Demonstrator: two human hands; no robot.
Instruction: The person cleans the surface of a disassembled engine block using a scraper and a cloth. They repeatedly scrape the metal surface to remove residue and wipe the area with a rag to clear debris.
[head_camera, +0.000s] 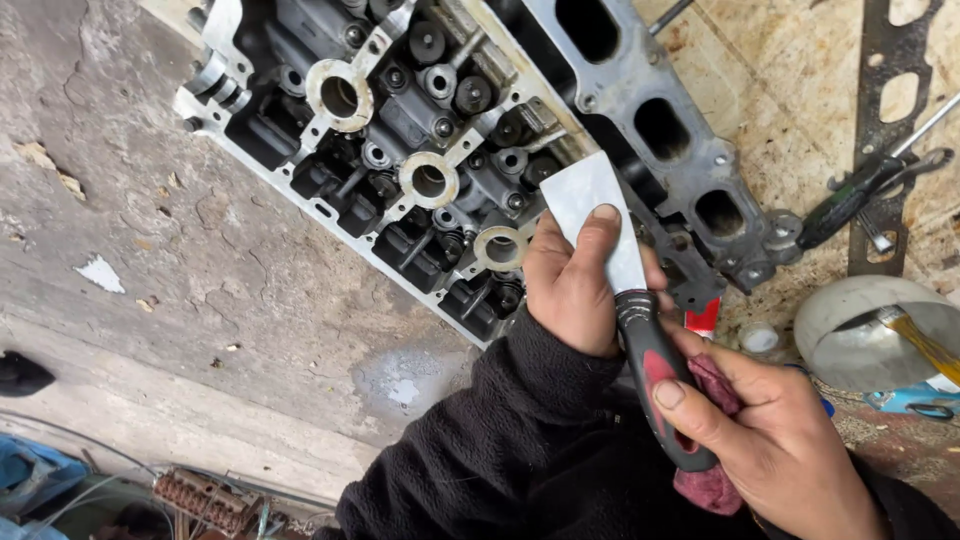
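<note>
1. We hold the scraper (612, 262) in both hands. The left hand (572, 290) is closed over the blade with its thumb pressed flat on the metal. The right hand (770, 440) grips the red-and-black handle together with a reddish rag (712, 385).

2. The blade edge sits on the right side of the cylinder head (440, 150), against its gasket face just beside the row of ports. The head lies tilted across the concrete floor (180, 250).

3. To scrape well, we should keep the blade at a low angle, so the edge shaves residue and does not dig into the soft alloy.

4. Thumb pressure belongs near the edge and the push comes from the right hand. Short strokes look safer than long ones.

5. We should steer clear of the port openings, since a corner could catch there.

6. The rag looks handy for wiping the blade between strokes.

7. Far right lie a dark gasket (885, 130) and a screwdriver (860, 195), well apart from the blade.
</note>
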